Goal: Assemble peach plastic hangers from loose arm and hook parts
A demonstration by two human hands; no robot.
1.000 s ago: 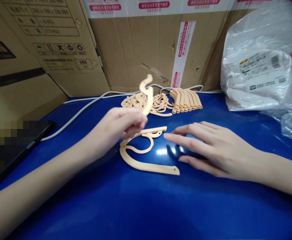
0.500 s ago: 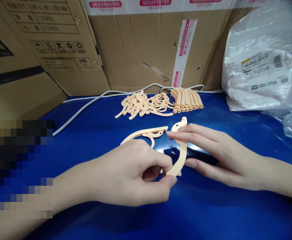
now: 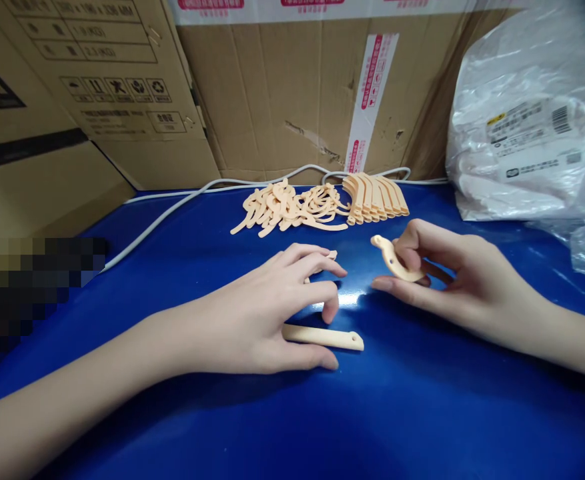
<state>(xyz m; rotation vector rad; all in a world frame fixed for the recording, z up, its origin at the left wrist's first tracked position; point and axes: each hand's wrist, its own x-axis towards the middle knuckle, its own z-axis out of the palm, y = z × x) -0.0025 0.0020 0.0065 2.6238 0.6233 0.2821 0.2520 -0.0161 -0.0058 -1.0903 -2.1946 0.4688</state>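
My right hand (image 3: pixel 442 267) is closed on a cream curved plastic piece (image 3: pixel 395 262) with a small hole and a knobbed end, held just above the table. My left hand (image 3: pixel 292 303) is spread, palm down, with its fingers apart. Beneath it lies a long cream handle-like piece (image 3: pixel 329 337), its holed end sticking out to the right between thumb and fingers. Behind the left fingertips, part of another cream piece (image 3: pixel 332 255) shows; the rest of it is hidden by the hand.
Further back on the blue table (image 3: pixel 422 413) are a loose heap of cream curved pieces (image 3: pixel 287 207) and a neat row of curved handle-like pieces (image 3: pixel 376 199). A white cable (image 3: pixel 172 208) runs behind them, along cardboard boxes (image 3: pixel 282 100). A plastic bag (image 3: pixel 527 153) stands at right.
My left hand has let go of the long curved piece and opened, moving slightly up. My right hand has closed on the small curved piece and carried it right.
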